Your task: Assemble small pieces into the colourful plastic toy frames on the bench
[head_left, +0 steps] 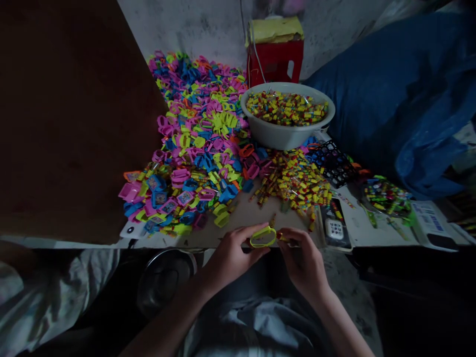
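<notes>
My left hand (238, 250) is closed on a yellow-green toy watch (263, 237), its loop strap held between thumb and fingers at the table's front edge. Just beside the loop, my right hand (303, 253) pinches a small red-and-yellow candy tube (281, 237), partly hidden by the fingers. Beyond my hands lies a loose heap of similar yellow tubes (301, 181). To the left, a large pile of toy watches (203, 144) in pink, blue, yellow-green and orange spreads back to the wall.
Behind the heap stands a white basin (284, 136) full of yellow tubes, with a red stool (277, 59) behind it. A brown board (74, 124) rises at left. On the right are a blue bag (368, 89), a black basket (333, 163) and an earbud case (333, 228).
</notes>
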`<state>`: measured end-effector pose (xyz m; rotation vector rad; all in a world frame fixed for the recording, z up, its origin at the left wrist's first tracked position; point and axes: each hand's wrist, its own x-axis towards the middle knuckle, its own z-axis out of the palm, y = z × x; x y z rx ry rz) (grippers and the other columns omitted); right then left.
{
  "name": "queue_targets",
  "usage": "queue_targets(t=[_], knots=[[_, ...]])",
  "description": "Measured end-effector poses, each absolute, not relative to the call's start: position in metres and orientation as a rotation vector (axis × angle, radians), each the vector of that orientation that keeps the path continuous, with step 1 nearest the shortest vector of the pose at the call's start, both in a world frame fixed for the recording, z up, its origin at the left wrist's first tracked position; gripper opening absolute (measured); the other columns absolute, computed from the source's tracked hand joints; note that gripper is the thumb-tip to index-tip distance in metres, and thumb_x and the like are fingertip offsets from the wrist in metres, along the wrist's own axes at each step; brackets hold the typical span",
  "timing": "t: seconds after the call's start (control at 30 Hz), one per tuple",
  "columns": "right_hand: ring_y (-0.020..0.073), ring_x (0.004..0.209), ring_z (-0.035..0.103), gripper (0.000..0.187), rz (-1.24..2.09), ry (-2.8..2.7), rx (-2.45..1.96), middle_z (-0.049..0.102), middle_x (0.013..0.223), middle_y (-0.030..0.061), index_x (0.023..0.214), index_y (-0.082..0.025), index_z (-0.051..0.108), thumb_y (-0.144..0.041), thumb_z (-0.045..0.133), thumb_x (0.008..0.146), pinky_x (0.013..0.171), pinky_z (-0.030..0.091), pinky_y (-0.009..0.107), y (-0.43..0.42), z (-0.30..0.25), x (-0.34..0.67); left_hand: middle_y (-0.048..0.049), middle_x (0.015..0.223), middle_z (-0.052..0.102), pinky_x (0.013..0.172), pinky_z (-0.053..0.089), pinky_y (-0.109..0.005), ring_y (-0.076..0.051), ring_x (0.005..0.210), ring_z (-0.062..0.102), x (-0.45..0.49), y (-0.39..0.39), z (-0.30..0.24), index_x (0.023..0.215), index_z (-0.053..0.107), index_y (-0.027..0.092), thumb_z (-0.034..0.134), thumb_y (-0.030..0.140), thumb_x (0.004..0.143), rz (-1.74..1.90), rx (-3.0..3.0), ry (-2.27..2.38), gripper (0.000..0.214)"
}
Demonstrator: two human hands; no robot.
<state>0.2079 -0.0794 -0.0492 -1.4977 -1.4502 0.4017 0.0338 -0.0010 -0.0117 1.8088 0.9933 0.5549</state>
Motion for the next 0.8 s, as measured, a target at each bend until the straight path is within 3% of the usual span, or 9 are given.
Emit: queue_targets(t=[0.2, 0.33, 0.57, 0.7, 0.77, 0.8], knots=[[0.0191, 0.086, 0.064, 0.008, 0.359, -1.739, -1.521, 0.067, 0.096, 0.0079, 0.099, -0.023, 0.053, -0.019, 0.047, 0.095, 0.076, 0.051, 0.032, -0.08, -0.041, 0.212, -0.0107, 0.114, 0.073, 0.088, 0.056, -0.03, -0.023, 0.102, 0.07, 0.03, -0.001, -0.021, 0.125, 0.065, 0.017, 0.074, 0.041, 0.078, 0.492, 1.523, 0.947, 0.053], [0.0174, 0.067, 0.06, 0.006, 0.223, -2.025, -1.545, 0.064, 0.076, 0.0036, 0.089, -0.022, 0.054, -0.022, 0.049, 0.093, 0.062, 0.042, 0.029, -0.082, -0.042, 0.217, -0.0124, 0.109, 0.074, 0.086, 0.055, -0.03, -0.022, 0.096, 0.07, 0.03, -0.002, -0.029, 0.117, 0.068, 0.013, 0.079, 0.045, 0.071, 0.386, 1.262, 0.92, 0.057], [0.0139, 0.055, 0.055, 0.013, 0.102, -2.092, -1.608, 0.059, 0.061, 0.0004, 0.076, -0.023, 0.051, -0.019, 0.047, 0.087, 0.057, 0.031, 0.027, -0.087, -0.052, 0.201, -0.0041, 0.076, 0.072, 0.056, 0.044, -0.019, -0.011, 0.062, 0.059, 0.021, 0.006, -0.028, 0.11, 0.071, 0.012, 0.076, 0.045, 0.073, 0.217, 1.24, 0.926, 0.05], [0.0152, 0.057, 0.056, 0.014, 0.183, -1.994, -1.613, 0.06, 0.061, 0.0, 0.075, -0.023, 0.05, -0.02, 0.049, 0.089, 0.058, 0.033, 0.027, -0.077, -0.059, 0.189, -0.0052, 0.084, 0.074, 0.064, 0.05, -0.023, -0.014, 0.072, 0.065, 0.014, 0.012, -0.028, 0.107, 0.073, 0.014, 0.074, 0.042, 0.076, 0.228, 1.323, 0.941, 0.042], [0.0185, 0.066, 0.06, 0.007, 0.228, -1.928, -1.669, 0.064, 0.07, 0.0025, 0.088, -0.022, 0.054, -0.028, 0.053, 0.09, 0.061, 0.037, 0.028, -0.067, -0.066, 0.193, -0.0064, 0.097, 0.076, 0.076, 0.053, -0.026, -0.018, 0.085, 0.069, 0.008, 0.017, -0.025, 0.107, 0.073, 0.017, 0.072, 0.042, 0.078, 0.289, 1.433, 1.015, 0.038], [0.0205, 0.071, 0.062, 0.014, 0.227, -1.884, -1.717, 0.066, 0.078, 0.0047, 0.098, -0.021, 0.056, -0.033, 0.055, 0.091, 0.063, 0.039, 0.029, -0.062, -0.072, 0.198, -0.0063, 0.102, 0.075, 0.082, 0.053, -0.028, -0.02, 0.092, 0.069, 0.002, 0.022, -0.022, 0.108, 0.072, 0.019, 0.071, 0.041, 0.078, 0.348, 1.52, 1.103, 0.037]])
